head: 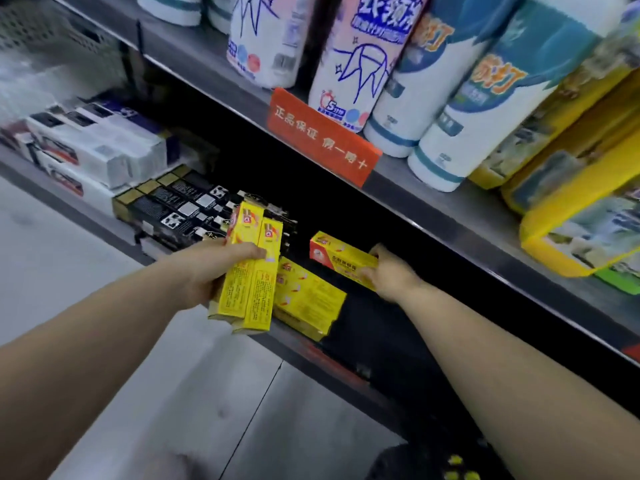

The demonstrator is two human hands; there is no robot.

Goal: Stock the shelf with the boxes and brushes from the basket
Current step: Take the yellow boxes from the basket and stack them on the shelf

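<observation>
- The left hand [211, 275] is closed round two boxes [249, 271], yellow, held side by side and on end, thumb across their fronts, just in front of the lower shelf [304, 348].
- The right hand [388, 275] grips the right end of a third box [341, 256], yellow with a red end. It holds the box level inside the shelf bay.
- Flat boxes [306, 299], also yellow, lie at the shelf edge between the hands, just beside the held pair. Their print is too blurred to read.
- Left of these lie black boxes [180, 206], with white boxes [97, 147] farther left.
- An orange sign [322, 136] on the upper shelf [450, 202] reads 正品保证 假一赔十.
- Above it stand pink bottles [349, 64] with a "5" badge, and to their right blue bottles [485, 98] marked 苏打 in orange.
</observation>
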